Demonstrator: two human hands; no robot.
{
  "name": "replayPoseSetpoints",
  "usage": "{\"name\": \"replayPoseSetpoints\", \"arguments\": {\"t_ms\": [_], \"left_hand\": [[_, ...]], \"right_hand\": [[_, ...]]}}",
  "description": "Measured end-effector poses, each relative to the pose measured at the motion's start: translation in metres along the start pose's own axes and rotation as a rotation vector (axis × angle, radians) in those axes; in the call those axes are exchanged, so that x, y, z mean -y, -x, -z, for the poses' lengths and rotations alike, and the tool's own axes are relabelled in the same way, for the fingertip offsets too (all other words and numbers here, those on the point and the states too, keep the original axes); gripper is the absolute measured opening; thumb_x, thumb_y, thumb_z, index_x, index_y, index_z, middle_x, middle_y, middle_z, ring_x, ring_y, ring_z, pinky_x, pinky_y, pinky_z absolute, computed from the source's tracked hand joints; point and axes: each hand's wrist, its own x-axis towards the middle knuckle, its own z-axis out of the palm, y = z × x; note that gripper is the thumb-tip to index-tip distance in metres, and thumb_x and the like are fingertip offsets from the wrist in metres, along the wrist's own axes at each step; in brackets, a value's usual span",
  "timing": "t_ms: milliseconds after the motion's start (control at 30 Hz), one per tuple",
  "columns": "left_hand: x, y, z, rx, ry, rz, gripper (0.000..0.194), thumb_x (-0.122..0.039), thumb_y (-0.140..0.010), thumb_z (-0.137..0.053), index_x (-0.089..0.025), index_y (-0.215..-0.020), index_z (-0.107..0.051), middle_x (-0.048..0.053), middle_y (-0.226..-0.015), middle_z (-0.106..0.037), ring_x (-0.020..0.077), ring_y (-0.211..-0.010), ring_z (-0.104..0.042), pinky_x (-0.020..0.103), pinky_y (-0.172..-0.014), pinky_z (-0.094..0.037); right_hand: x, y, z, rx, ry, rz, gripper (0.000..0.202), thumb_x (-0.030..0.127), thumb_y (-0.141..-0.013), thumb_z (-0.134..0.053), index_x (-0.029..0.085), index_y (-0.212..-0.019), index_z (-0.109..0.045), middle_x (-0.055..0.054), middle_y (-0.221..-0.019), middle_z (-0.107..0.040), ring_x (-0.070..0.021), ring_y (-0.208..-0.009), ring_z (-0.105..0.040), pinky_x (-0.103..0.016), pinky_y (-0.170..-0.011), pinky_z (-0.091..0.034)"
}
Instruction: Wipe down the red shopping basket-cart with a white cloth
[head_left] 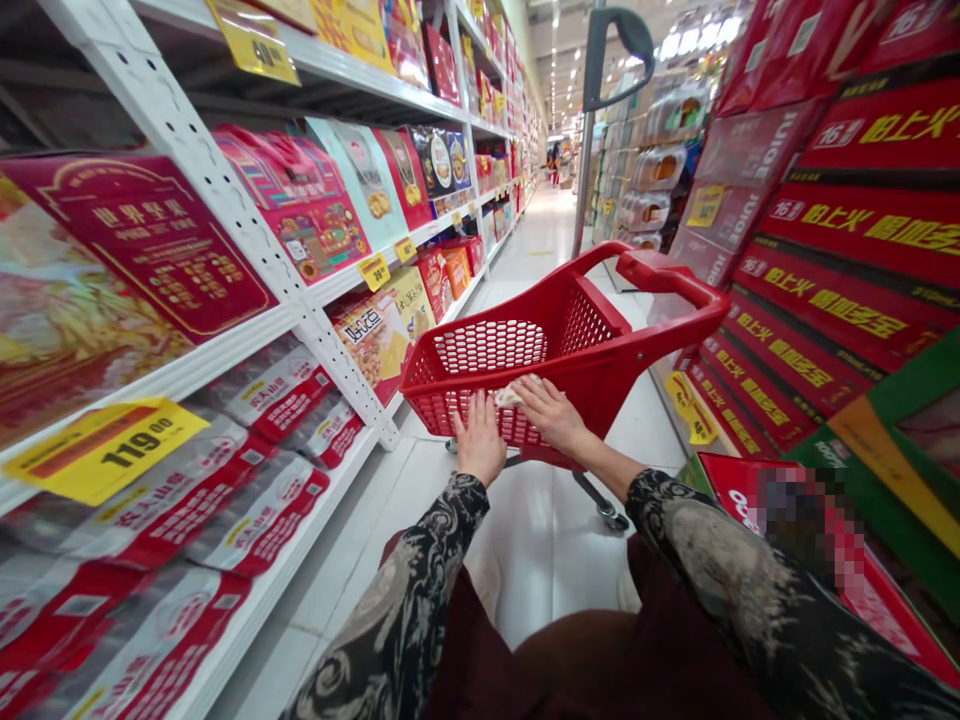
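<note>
The person's left hand [481, 438] is resting against the perforated side of a red shopping cart [609, 385], its fingers spreading slightly. Just beside it, the right hand [553, 415] is lying over a pale cloth [511, 396] at the cart's rim, fingers stretching forward; whether they are pinching or merely pressing it, one cannot tell. The cart is standing on the tiled floor [529, 530] between white shelves [150, 112] and stacked red cartons [874, 235].

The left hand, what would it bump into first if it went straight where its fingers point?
Probably the near side of the red cart. The left hand looks very close to it, though I can't tell if they touch.
</note>
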Motion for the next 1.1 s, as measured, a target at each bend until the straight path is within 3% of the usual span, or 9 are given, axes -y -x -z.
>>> {"name": "replayPoseSetpoints", "arguments": {"t_ms": [200,300,467,600,700,867,933,1000,1100], "left_hand": [[-0.017,0.008,-0.006,0.031,0.035,-0.108,0.071,-0.018,-0.075,-0.042,-0.007,-0.142,-0.025,0.013,-0.153,-0.020,0.0233,-0.142,-0.017,0.053,-0.113,-0.016],[-0.025,0.008,-0.006,0.035,0.070,-0.130,0.071,-0.018,-0.074,-0.042,-0.007,-0.143,-0.025,0.013,-0.153,-0.021,0.0224,-0.142,-0.017,0.053,-0.114,-0.014],[-0.039,0.002,0.001,0.038,0.113,-0.131,0.070,-0.017,-0.075,-0.041,-0.006,-0.143,-0.024,0.013,-0.152,-0.022,0.0240,-0.141,-0.019,0.053,-0.114,-0.012],[-0.053,-0.001,0.009,0.056,0.134,-0.163,0.070,-0.017,-0.075,-0.041,-0.006,-0.143,-0.025,0.013,-0.153,-0.020,0.0248,-0.141,-0.018,0.053,-0.114,-0.014],[-0.066,-0.002,0.013,0.056,0.138,-0.206,0.070,-0.017,-0.074,-0.041,-0.005,-0.142,-0.026,0.013,-0.153,-0.019,0.0247,-0.142,-0.017,0.053,-0.114,-0.014],[-0.080,0.000,0.017,0.040,0.138,-0.275,0.069,-0.016,-0.075,-0.040,-0.006,-0.142,-0.026,0.013,-0.153,-0.020,0.0243,-0.142,-0.017,0.054,-0.113,-0.013],[-0.083,-0.001,0.017,0.034,0.141,-0.291,0.069,-0.017,-0.075,-0.040,-0.006,-0.142,-0.027,0.013,-0.153,-0.020,0.0241,-0.142,-0.016,0.054,-0.114,-0.014],[-0.084,-0.003,0.018,0.018,0.143,-0.294,0.069,-0.018,-0.075,-0.040,-0.006,-0.142,-0.027,0.013,-0.153,-0.019,0.0239,-0.142,-0.016,0.054,-0.114,-0.014],[-0.086,-0.008,0.022,-0.002,0.154,-0.287,0.070,-0.018,-0.074,-0.042,-0.006,-0.142,-0.026,0.013,-0.153,-0.018,0.0238,-0.142,-0.016,0.054,-0.113,-0.015]], "right_hand": [[0.009,0.042,-0.016,0.107,0.020,0.015,0.023,0.011,-0.087,-0.051,0.012,-0.104,-0.067,-0.013,-0.135,-0.051,-0.0267,-0.129,-0.043,-0.048,-0.102,-0.039],[0.012,0.053,-0.007,0.076,0.052,-0.039,0.025,0.011,-0.087,-0.050,0.014,-0.107,-0.065,-0.012,-0.134,-0.052,-0.0266,-0.129,-0.043,-0.048,-0.101,-0.040],[-0.014,0.049,0.036,-0.233,0.176,-0.300,0.036,0.010,-0.090,-0.041,0.018,-0.120,-0.058,-0.013,-0.136,-0.050,-0.0232,-0.136,-0.033,-0.047,-0.107,-0.032],[-0.042,0.050,0.062,-0.437,0.268,-0.392,0.042,0.006,-0.088,-0.038,0.014,-0.128,-0.050,-0.017,-0.133,-0.052,-0.0226,-0.138,-0.027,-0.049,-0.108,-0.029],[-0.046,0.058,0.061,-0.398,0.290,-0.413,0.043,0.006,-0.087,-0.038,0.013,-0.127,-0.050,-0.017,-0.133,-0.052,-0.0226,-0.138,-0.027,-0.049,-0.108,-0.028],[-0.021,0.084,0.039,-0.155,0.211,-0.400,0.037,0.008,-0.087,-0.041,0.018,-0.118,-0.058,-0.012,-0.134,-0.052,-0.0228,-0.135,-0.034,-0.048,-0.107,-0.029],[-0.014,0.090,0.037,-0.121,0.195,-0.386,0.036,0.008,-0.087,-0.041,0.017,-0.118,-0.058,-0.012,-0.134,-0.053,-0.0228,-0.134,-0.035,-0.047,-0.107,-0.030],[-0.015,0.086,0.046,-0.176,0.212,-0.394,0.037,0.008,-0.087,-0.040,0.017,-0.118,-0.058,-0.012,-0.133,-0.053,-0.0223,-0.134,-0.035,-0.046,-0.107,-0.030],[-0.035,0.064,0.073,-0.366,0.266,-0.478,0.042,0.007,-0.087,-0.038,0.017,-0.123,-0.055,-0.013,-0.136,-0.050,-0.0217,-0.137,-0.030,-0.046,-0.108,-0.028]]}}
